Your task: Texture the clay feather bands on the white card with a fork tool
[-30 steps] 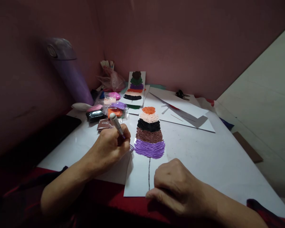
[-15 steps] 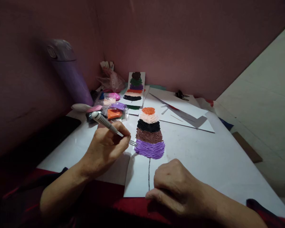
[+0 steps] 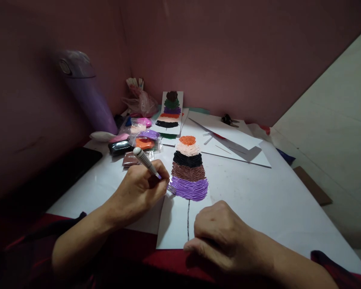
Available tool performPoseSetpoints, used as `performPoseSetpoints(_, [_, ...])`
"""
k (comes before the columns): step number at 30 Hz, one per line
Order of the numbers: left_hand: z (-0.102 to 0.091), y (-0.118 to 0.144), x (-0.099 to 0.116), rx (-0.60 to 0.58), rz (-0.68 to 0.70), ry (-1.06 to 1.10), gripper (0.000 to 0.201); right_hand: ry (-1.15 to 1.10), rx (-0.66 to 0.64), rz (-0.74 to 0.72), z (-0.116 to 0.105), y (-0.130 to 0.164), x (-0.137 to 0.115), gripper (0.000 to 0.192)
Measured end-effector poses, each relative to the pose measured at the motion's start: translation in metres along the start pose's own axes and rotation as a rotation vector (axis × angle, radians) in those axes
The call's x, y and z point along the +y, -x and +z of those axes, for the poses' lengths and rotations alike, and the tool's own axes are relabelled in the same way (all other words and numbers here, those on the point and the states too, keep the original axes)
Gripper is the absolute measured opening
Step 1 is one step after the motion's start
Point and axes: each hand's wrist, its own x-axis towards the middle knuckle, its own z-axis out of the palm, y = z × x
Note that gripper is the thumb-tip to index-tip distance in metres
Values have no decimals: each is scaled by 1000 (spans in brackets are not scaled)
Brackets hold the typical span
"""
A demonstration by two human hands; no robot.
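Note:
My left hand (image 3: pixel 138 190) grips a thin modelling tool (image 3: pixel 145 160) with a ribbed white handle. Its tip touches the left edge of the purple clay band (image 3: pixel 189 188). That band is the lowest of several coloured clay bands, orange, cream, black and brown above it, pressed onto a white paper strip (image 3: pixel 176 224) with a black drawn line below. My right hand (image 3: pixel 221 235) lies with curled fingers on the strip's lower end and holds nothing.
Small bags of coloured clay (image 3: pixel 138 138) lie behind my left hand. A purple bottle (image 3: pixel 88 94) stands at the left wall. A second strip with clay bands (image 3: pixel 170 111) leans at the back. White paper sheets (image 3: pixel 228 138) and a dark tablet (image 3: pixel 57 176) lie on the table.
The tool's handle swung out to the left and came back more upright. Its tip stayed at the purple band's left edge. My right hand has not moved.

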Motion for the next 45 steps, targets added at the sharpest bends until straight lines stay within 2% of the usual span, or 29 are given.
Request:
performPoseSetpoints(10, [-3,-1,3,-2,-29,-16,10,-9,6,8,0,0,0,36])
performPoseSetpoints(17, [-1,-2,-1,41,24,-13,8,-29,14,6,0,1,0,36])
performPoseSetpoints(27, [-2,-4,-5,-20,16,-54,10,-41,23,4,1,-2,2,37])
performPoseSetpoints(40, [-2,-4,-3,29,22,-113,9,-21,21,-1,0,0,1,37])
performPoseSetpoints(45, [-3,-2,0,107,33,-91,9,-29,20,-5,0,1,0,37])
